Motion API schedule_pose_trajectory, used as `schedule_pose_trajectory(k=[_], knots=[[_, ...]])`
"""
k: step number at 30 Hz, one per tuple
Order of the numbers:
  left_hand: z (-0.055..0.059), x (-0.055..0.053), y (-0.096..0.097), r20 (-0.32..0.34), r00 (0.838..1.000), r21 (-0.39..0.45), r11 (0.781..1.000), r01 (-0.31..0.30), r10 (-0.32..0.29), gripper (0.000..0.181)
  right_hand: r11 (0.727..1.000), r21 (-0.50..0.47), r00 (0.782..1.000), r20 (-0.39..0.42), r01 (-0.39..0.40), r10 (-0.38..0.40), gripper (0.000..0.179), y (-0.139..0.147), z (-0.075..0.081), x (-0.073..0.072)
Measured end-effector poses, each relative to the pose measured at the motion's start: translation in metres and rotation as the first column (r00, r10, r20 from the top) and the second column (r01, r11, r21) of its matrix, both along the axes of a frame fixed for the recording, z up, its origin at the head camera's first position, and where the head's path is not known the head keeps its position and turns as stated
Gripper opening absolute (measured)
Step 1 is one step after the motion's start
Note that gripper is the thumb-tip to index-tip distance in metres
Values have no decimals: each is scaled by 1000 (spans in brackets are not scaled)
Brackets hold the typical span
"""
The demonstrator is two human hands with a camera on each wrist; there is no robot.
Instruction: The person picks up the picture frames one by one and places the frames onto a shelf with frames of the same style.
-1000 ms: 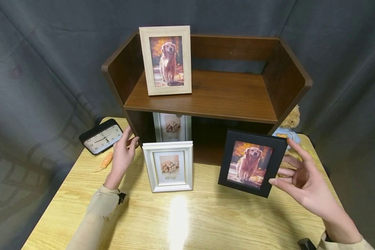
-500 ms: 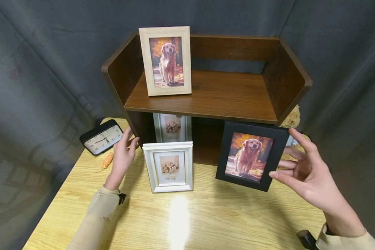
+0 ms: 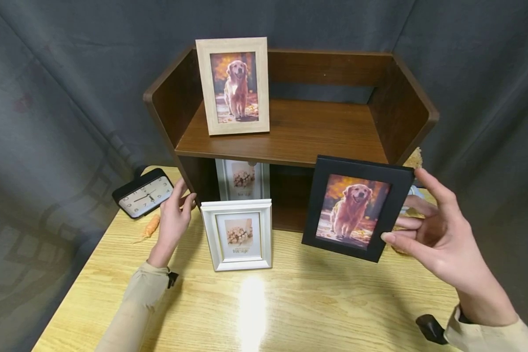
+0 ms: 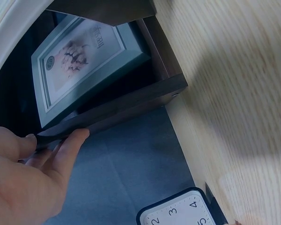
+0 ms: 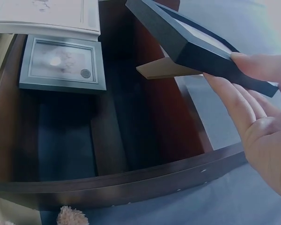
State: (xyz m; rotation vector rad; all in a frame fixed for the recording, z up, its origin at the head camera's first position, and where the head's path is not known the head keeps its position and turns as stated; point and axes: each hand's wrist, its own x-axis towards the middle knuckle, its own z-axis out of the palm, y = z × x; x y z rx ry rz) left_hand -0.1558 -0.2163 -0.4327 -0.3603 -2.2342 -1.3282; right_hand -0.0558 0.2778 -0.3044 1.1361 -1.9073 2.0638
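Observation:
My right hand [image 3: 449, 244] pinches the right edge of a black picture frame [image 3: 354, 205] with a dog photo, thumb in front and fingers behind. The frame is held up, slightly tilted, before the right part of a dark brown two-tier shelf [image 3: 325, 129]. In the right wrist view its tan stand flap [image 5: 166, 69] sticks out behind. My left hand [image 3: 172, 222] grips the front edge of the shelf's left side panel [image 4: 117, 107], thumb and fingers on opposite faces. A white picture frame [image 3: 266, 237] stands on the table just right of that hand.
A cream picture frame [image 3: 234, 128] stands at the left of the upper tier. A grey-green frame [image 3: 265, 181] stands in the lower tier. Left of the shelf lie a black clock [image 3: 145, 193] and a small orange carrot-like item [image 3: 151, 226]. A fuzzy toy [image 3: 413, 159] shows behind the right side.
My right hand has raised the black picture frame, so its top now overlaps the upper tier's front edge. My left hand stays at the side panel.

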Motion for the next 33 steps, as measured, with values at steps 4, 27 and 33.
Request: schedule_pose_trajectory(k=[4,27,33], knots=[[0,0,-1,-10,1000,0,1000,-4,4,53,999,-17,999,-31,39,-40,104,-5,4,3],[-1,-1,2,-31,999,7,1000,-9,9,53,984,-20,981,-76,175,-176,104,-7,36,-14],[-1,0,2,-28,999,3,1000,-23,23,52,977,-43,976,-54,208,-210,103,-9,43,-17]])
